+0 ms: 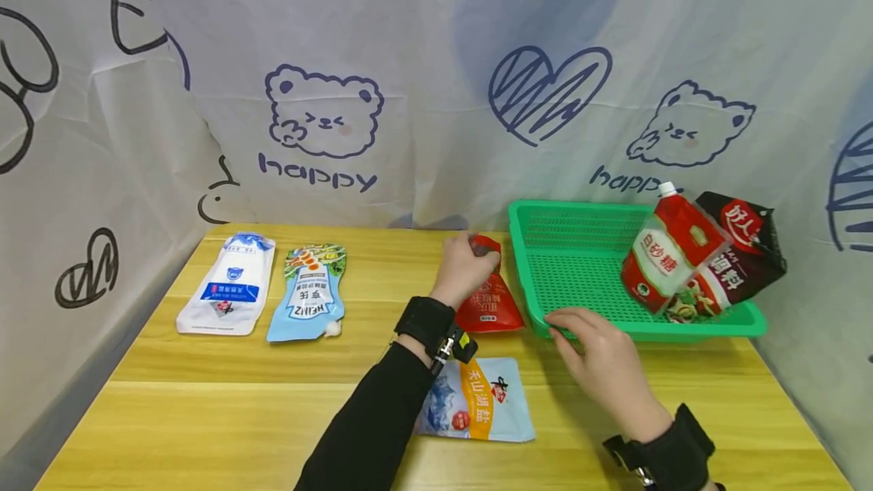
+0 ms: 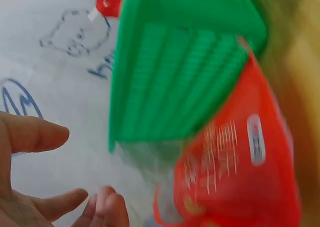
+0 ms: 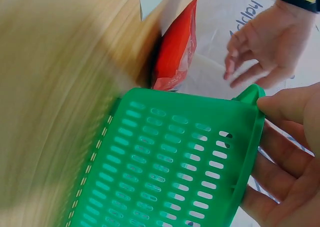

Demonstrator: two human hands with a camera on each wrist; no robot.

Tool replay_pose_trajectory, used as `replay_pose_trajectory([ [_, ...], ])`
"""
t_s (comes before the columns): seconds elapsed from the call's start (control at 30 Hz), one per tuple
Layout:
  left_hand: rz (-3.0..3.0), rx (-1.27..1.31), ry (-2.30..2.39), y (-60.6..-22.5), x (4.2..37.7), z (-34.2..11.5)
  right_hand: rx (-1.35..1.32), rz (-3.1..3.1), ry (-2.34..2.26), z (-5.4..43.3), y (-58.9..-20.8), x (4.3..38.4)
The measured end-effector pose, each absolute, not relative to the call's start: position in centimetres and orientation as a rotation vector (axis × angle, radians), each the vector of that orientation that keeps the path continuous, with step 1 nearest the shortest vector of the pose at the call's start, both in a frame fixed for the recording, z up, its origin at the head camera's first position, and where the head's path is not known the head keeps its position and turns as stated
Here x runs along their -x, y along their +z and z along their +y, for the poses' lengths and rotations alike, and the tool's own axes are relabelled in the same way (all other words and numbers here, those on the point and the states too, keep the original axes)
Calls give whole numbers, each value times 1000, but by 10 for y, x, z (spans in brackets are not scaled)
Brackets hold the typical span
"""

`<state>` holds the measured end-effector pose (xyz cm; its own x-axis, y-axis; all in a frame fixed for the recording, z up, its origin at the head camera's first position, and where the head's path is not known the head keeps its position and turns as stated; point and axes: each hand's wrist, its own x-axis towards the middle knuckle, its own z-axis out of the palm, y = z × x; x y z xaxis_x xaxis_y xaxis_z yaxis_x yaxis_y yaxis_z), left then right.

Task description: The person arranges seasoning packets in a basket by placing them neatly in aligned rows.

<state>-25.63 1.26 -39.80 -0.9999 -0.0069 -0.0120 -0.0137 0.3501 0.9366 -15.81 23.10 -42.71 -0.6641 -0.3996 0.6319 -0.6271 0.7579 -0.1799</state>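
Pouch (image 1: 491, 305), red: we had it on the counter (image 1: 239, 400) just left of the green basket (image 1: 516, 248) our right grip (image 1: 603, 358) pinched, narrow end away from us, near our closer left grip (image 1: 465, 271), spread and empty.

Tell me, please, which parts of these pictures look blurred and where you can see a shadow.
Left wrist view: the green basket and red packet look smeared, the packet's print hard to read; right wrist view: the tabletop is blurry towards the left, with a darker, shadowed patch beside the packet; head view: sharper overall, the light-blue Heinz packet showing legible lettering.
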Motion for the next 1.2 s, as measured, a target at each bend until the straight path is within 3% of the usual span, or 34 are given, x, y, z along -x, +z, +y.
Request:
replay_pose_trajectory([
  [0.2, 2639, 202, 1512, -411, 275, 0, -763, -2370, 536, 231, -429, 159],
  [0.67, 2600, 206, 1177, -435, 290, 1, -764, -2347, 545, 230, -429, 159],
  [1.2, 2280, 181, 1736, -431, 289, -4, -762, -2328, 550, 229, -428, 157],
])
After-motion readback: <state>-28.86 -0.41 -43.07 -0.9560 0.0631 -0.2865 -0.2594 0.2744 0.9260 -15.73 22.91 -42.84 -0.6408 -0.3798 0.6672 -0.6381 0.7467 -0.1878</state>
